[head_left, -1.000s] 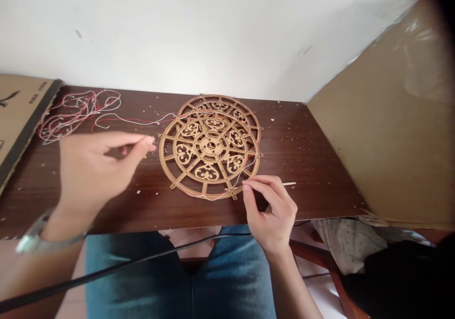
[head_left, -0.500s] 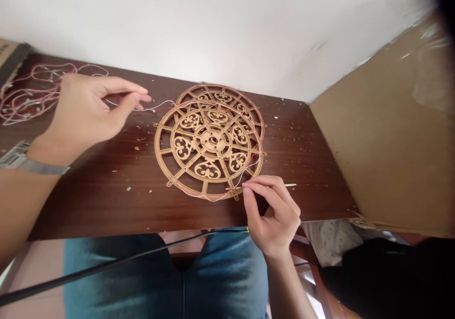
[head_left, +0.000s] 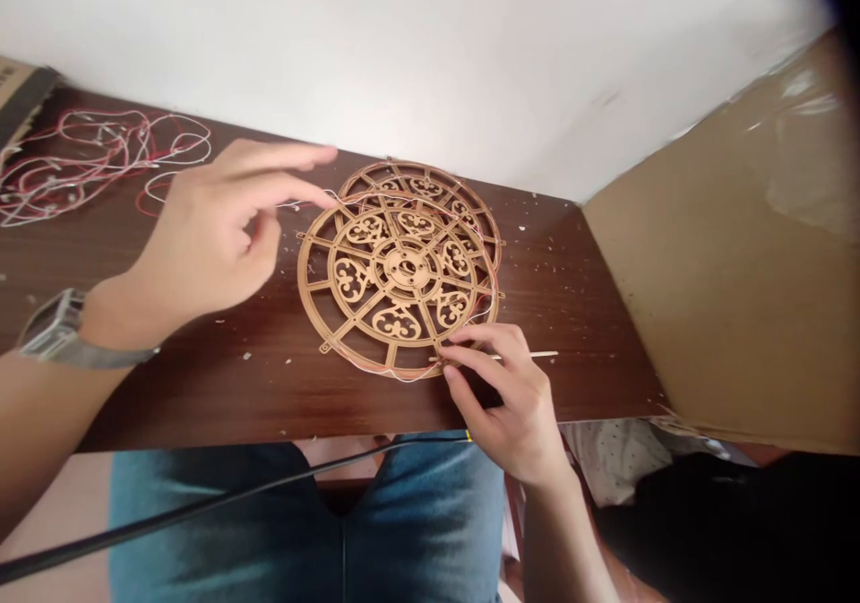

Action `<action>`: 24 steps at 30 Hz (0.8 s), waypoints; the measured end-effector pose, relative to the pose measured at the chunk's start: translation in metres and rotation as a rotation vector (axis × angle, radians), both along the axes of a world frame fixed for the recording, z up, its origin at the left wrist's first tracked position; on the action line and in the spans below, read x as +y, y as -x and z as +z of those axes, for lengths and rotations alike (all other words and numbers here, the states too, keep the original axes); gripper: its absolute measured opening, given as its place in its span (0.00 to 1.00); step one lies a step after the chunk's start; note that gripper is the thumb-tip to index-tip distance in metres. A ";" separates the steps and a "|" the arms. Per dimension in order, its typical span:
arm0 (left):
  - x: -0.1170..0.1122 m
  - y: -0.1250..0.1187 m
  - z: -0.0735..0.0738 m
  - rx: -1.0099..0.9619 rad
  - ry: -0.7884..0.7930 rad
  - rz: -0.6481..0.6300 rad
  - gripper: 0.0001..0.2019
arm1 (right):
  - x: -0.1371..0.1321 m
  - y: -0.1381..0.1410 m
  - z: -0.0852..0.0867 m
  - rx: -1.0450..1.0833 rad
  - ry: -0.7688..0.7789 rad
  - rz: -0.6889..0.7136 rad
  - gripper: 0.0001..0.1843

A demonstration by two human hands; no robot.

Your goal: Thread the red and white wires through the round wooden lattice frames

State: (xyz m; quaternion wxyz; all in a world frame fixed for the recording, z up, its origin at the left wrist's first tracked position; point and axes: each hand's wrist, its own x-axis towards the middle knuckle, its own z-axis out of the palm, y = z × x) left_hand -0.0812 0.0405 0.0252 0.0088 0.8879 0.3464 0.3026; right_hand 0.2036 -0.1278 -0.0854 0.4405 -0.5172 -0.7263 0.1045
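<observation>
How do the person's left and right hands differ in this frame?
The left hand wears a wristwatch; the right hand has none. The left hand is open, fingers apart, beside the wooden wheel; the right hand pinches a thin stick at its lower rim. Both hands are bare.

Two round, tan laser-cut wooden fretwork wheels (head_left: 407,269), lying flat and overlapping on the dark wood tabletop (head_left: 578,334), each with spokes, scrolled heart-shaped cutouts and a central hub. Thin red and white wires (head_left: 396,375) looped along the rims, running left toward a loose tangled bundle of wire (head_left: 111,150). A slender pale stick (head_left: 530,354) across the lower rim.
</observation>
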 end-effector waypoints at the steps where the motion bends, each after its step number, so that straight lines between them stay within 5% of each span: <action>1: -0.004 -0.004 0.000 0.009 -0.004 -0.052 0.18 | 0.001 -0.002 -0.001 -0.009 0.018 0.015 0.12; 5: -0.015 -0.017 -0.007 0.014 0.071 -0.126 0.09 | 0.001 -0.008 -0.002 -0.034 0.061 0.036 0.11; 7: -0.016 -0.019 -0.011 0.021 0.119 -0.122 0.13 | 0.002 -0.009 0.000 -0.046 0.069 0.046 0.09; 12: -0.005 -0.006 -0.013 -0.030 0.113 0.049 0.10 | 0.005 -0.010 0.009 -0.056 0.087 0.092 0.05; 18: 0.010 0.015 -0.010 -0.072 -0.081 0.053 0.08 | 0.008 -0.013 0.017 -0.135 0.137 0.126 0.05; 24: 0.009 0.016 -0.009 -0.151 0.078 0.256 0.10 | 0.007 -0.022 0.023 -0.203 0.130 0.145 0.06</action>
